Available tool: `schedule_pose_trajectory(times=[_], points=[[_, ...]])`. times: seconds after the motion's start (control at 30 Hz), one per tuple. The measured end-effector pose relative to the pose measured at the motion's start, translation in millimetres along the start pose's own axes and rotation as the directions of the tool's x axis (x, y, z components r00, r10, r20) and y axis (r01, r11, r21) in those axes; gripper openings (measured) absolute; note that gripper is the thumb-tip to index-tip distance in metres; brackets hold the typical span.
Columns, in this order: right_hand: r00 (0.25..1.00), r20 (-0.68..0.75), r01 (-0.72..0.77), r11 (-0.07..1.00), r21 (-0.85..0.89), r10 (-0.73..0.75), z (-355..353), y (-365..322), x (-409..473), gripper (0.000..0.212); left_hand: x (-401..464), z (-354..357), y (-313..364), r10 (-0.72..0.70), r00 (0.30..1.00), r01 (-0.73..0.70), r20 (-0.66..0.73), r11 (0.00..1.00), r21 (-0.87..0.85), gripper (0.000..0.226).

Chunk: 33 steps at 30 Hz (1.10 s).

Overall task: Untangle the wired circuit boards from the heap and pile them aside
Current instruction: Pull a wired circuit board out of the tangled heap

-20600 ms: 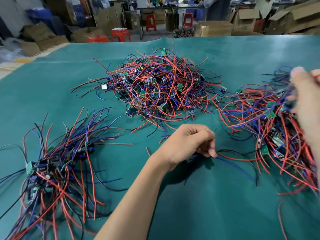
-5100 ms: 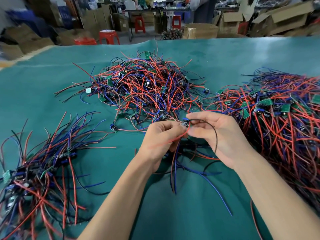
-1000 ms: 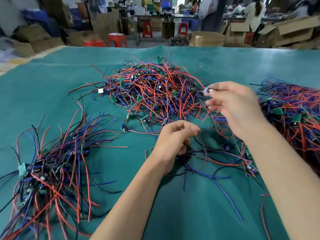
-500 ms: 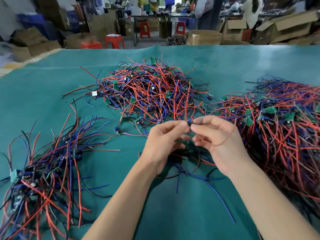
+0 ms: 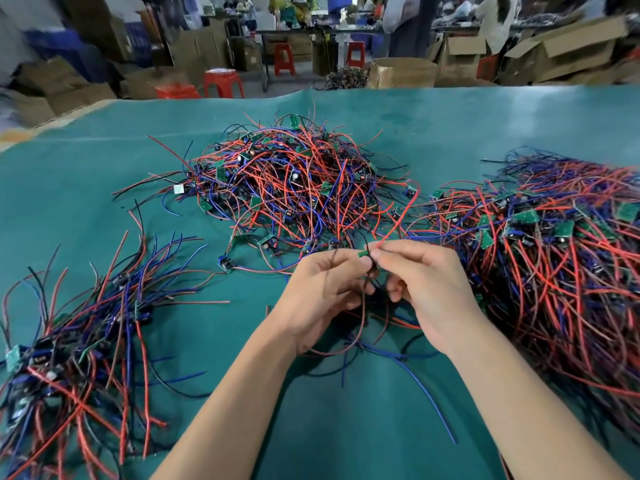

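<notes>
My left hand and my right hand meet fingertip to fingertip above the green table cloth. Between them they pinch a small green circuit board with red, black and blue wires hanging below and a red wire rising up to the right. A tangled heap of wired boards lies just beyond the hands. A second big heap spreads at the right. A combed-out pile of boards with wires fanned out lies at the left.
Loose blue and black wires trail on the cloth under my wrists. Past the table's far edge stand red stools, cardboard boxes and people at benches.
One second ago my right hand was raised over the middle heap, pulling a board; it came back down to my left hand, and both now pinch the same board.
</notes>
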State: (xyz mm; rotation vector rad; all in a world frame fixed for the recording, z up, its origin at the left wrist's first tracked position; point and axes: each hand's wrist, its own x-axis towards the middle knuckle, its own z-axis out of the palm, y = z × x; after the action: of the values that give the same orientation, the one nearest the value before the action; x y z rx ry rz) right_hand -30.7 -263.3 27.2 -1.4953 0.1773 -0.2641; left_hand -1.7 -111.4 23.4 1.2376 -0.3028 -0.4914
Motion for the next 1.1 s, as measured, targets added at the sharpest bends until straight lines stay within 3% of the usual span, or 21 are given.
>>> schedule_pose_trajectory(times=[0.4, 0.77, 0.97, 1.1], points=[[0.986, 0.156, -0.061, 0.996, 0.065, 0.05, -12, -1, 3, 0.012, -2, 3, 3, -0.014, 0.999, 0.011, 0.043, 0.999, 0.051, 0.033], [0.985, 0.173, -0.016, 0.999, 0.028, 0.011, -14, 1, 3, 0.008, -1, 2, 1, -0.005, 0.998, -0.002, 0.056, 0.992, 0.126, 0.03], [0.97, -0.023, 0.229, 0.947, -0.226, -0.24, -6, 7, 5, 0.016, 2, 0, 0, 0.025, 0.998, -0.034, 0.058, 0.987, 0.159, 0.029], [0.922, -0.259, 0.229, 0.943, -0.24, -0.289, -19, 3, 14, 0.015, 1, 1, -2, 0.029, 0.993, -0.05, 0.112, 0.98, 0.192, 0.032]])
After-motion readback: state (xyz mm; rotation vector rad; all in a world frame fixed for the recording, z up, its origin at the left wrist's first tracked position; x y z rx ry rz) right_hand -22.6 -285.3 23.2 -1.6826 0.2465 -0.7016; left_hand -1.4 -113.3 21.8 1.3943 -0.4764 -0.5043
